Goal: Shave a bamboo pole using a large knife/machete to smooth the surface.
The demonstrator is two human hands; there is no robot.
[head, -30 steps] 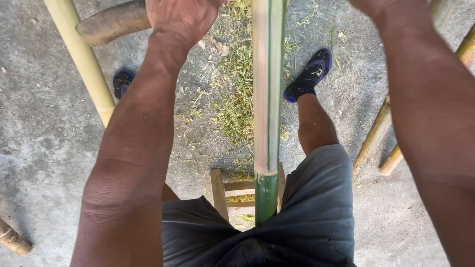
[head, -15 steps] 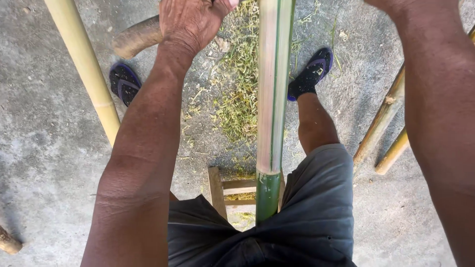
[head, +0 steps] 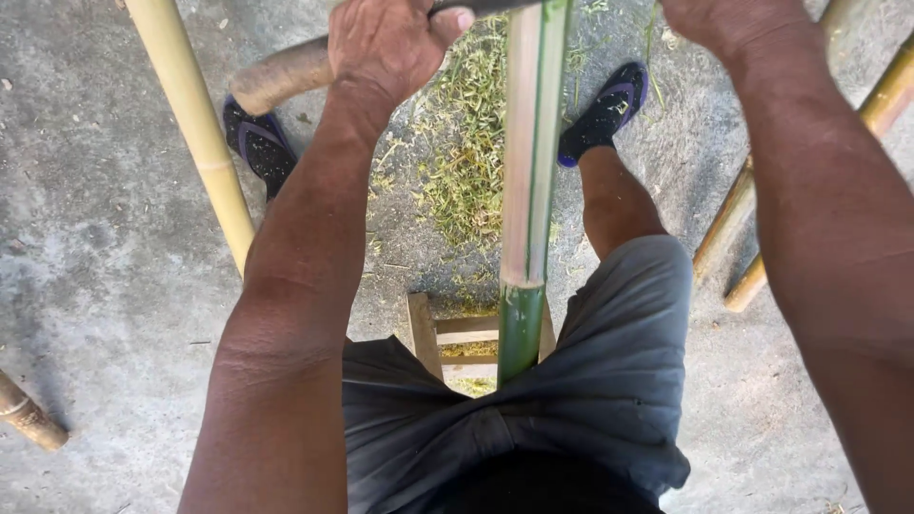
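My left hand (head: 390,43) is closed around the round wooden handle (head: 281,74) of a dark drawknife blade (head: 481,8), which crosses the long green bamboo pole (head: 528,190) just right of my knuckles. My right hand (head: 728,21) is cut off by the frame's top edge, so I cannot tell its grip. To do this well, I judge I should keep both wrists level and draw evenly toward my lap.

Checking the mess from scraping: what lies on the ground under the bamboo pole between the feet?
Green shavings lie heaped on the concrete floor beneath the bamboo pole. Whatever sits directly under the pole is hidden.
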